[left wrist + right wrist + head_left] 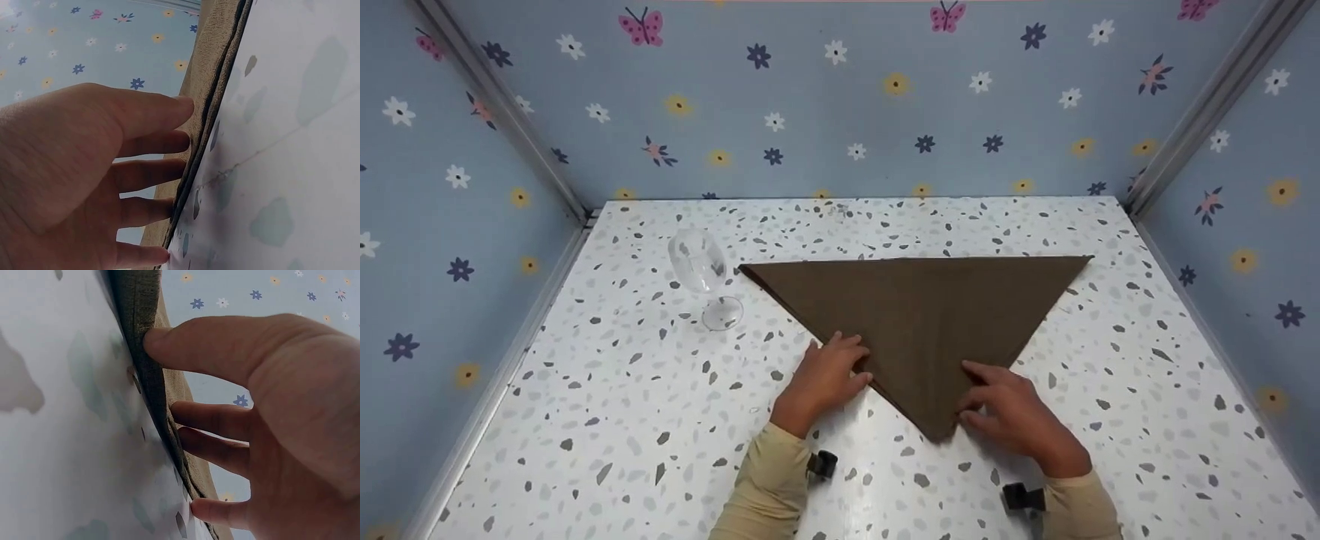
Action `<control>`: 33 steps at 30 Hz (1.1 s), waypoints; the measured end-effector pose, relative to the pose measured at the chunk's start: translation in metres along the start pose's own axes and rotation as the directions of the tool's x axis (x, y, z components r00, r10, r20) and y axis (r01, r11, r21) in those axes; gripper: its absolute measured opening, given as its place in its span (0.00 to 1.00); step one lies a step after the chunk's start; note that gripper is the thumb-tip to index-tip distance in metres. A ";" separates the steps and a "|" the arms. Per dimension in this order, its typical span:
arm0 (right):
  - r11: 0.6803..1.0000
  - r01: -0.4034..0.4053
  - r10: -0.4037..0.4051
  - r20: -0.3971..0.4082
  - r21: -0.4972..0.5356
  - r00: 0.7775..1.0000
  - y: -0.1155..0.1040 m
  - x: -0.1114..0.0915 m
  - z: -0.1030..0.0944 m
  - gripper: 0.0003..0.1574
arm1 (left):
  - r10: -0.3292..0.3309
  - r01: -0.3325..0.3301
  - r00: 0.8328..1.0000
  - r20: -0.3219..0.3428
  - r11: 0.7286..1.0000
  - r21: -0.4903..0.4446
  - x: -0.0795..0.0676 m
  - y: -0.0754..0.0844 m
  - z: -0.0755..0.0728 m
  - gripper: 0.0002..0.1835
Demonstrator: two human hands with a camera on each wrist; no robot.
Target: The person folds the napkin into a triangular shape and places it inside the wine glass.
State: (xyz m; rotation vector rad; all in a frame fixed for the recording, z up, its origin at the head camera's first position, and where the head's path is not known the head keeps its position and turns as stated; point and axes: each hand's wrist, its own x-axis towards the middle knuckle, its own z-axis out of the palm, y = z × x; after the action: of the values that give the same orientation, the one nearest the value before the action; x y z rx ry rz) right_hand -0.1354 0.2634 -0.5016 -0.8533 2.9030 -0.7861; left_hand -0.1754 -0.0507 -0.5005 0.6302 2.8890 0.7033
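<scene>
A brown cloth [907, 315], folded into a triangle, lies flat with its long edge at the back and one corner toward me. Along its left slanted edge rests my left hand [826, 379], fingertips touching the cloth; the left wrist view shows the fingers [149, 174] spread and fairly straight against the layered edge. My right hand [1011, 411] touches the right edge close to the front corner. In the right wrist view its thumb [197, 343] lies against the cloth's edge [140, 309], with the other fingers extended onto the fabric. Neither hand curls round the cloth.
A clear stemmed glass [697, 262] stands left of the cloth's back left corner. The speckled white table [622, 420] is bordered by blue flowered panels [840, 97] at the back and both sides. Metal posts [502, 105] mark the back corners.
</scene>
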 end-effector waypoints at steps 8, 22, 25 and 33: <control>0.996 -0.089 0.089 0.022 0.019 0.996 -0.002 0.002 0.003 0.10 | -0.008 0.008 1.000 0.001 1.000 -0.019 -0.001 0.001 -0.002 0.22; 0.997 -0.070 0.067 -0.096 -0.026 0.993 0.000 0.003 0.009 0.09 | 0.032 -0.033 0.999 -0.041 0.999 -0.017 0.000 0.000 -0.002 0.21; 0.995 -0.099 0.096 -0.119 -0.019 0.988 0.000 0.005 0.010 0.09 | 0.043 -0.044 0.997 -0.069 0.999 -0.023 0.000 0.000 -0.002 0.20; 0.989 -0.146 0.144 -0.139 -0.006 0.980 0.001 0.007 0.013 0.10 | 0.076 -0.077 0.988 -0.133 0.997 -0.003 0.001 -0.001 -0.002 0.17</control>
State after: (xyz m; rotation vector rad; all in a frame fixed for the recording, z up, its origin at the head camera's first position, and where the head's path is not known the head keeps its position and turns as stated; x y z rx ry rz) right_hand -0.1397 0.2542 -0.5123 -0.6010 3.0522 -0.8423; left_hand -0.1776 -0.0519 -0.4993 0.7233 2.9951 0.7962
